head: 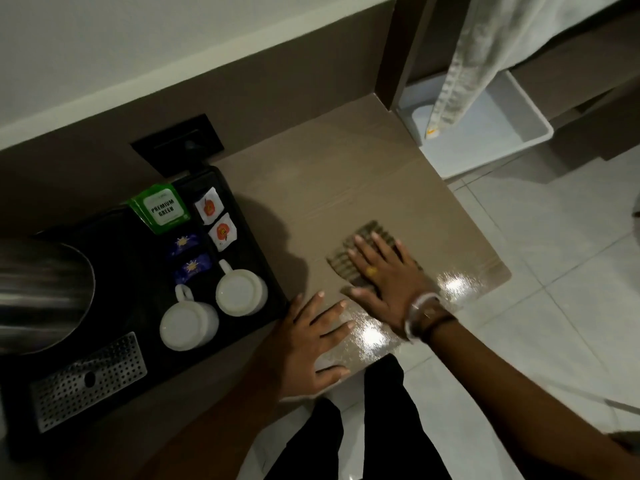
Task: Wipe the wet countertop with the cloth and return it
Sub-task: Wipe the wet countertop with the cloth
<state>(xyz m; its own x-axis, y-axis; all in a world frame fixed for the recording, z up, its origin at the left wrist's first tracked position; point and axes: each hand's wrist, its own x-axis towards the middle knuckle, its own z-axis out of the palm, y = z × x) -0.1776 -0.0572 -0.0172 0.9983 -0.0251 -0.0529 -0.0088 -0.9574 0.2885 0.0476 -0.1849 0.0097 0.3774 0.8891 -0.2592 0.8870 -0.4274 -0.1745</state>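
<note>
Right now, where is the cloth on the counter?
In the head view the cloth lies flat on the countertop under the right hand, right of the black tray and just beyond the wet glare near the front edge.

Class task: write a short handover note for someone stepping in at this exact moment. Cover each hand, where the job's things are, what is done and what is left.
Right hand: pressed flat on the ribbed grey-brown cloth, mid-counter.
Left hand: spread flat on the beige wood-grain countertop, beside the black tray holding two white mugs; empty.
Done: far half of the counter looks matt and dry.
Left: shiny wet patches remain near the front edge; wipe those, then return the cloth. Where it belongs is not shown.
</note>
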